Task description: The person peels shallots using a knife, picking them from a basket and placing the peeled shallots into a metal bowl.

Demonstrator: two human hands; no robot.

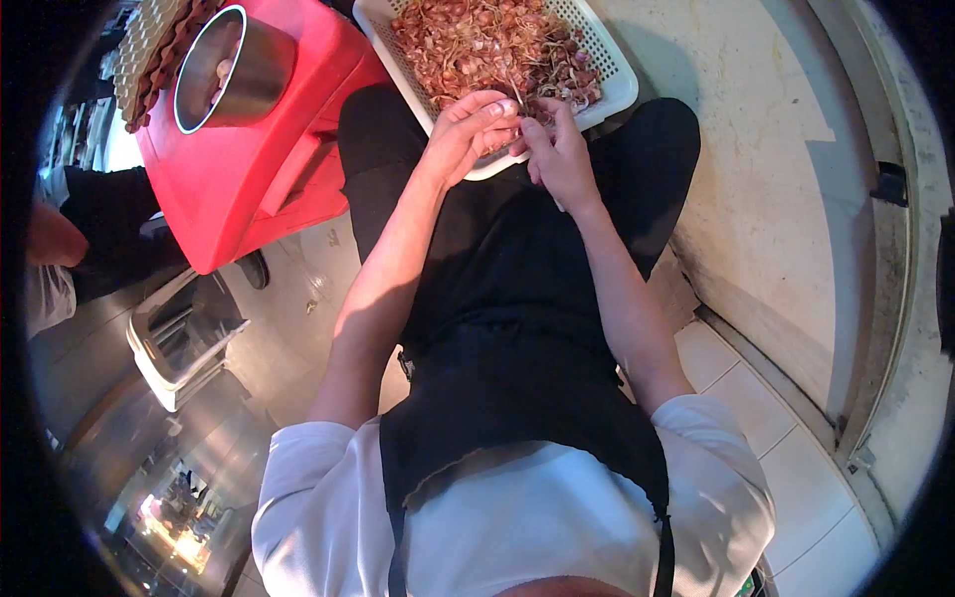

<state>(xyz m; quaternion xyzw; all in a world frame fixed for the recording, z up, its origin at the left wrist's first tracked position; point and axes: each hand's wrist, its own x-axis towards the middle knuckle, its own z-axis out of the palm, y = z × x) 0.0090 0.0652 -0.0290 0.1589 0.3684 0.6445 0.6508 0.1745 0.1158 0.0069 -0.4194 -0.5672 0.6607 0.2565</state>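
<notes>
Both my hands work close together above the near edge of a white plastic basket [624, 88]. The basket is heaped with reddish shallots and papery skins [477, 45]. My left hand [466, 137] is closed, pinching a small pale shallot [505, 107] at its fingertips. Facing it, my right hand [562, 159] is curled round what looks like a small knife, whose thin blade [516, 89] points up beside the shallot. Its handle is mostly hidden by the fingers. The fingertips of the two hands nearly meet.
On the left, a red plastic stool or table [199, 199] carries a metal pot [264, 80] with a few pale pieces inside. Egg trays [149, 60] stand beside it. A white-framed stool [164, 368] and another person's dark-clothed leg [109, 234] are farther left. A pale wall panel [756, 199] rises at right.
</notes>
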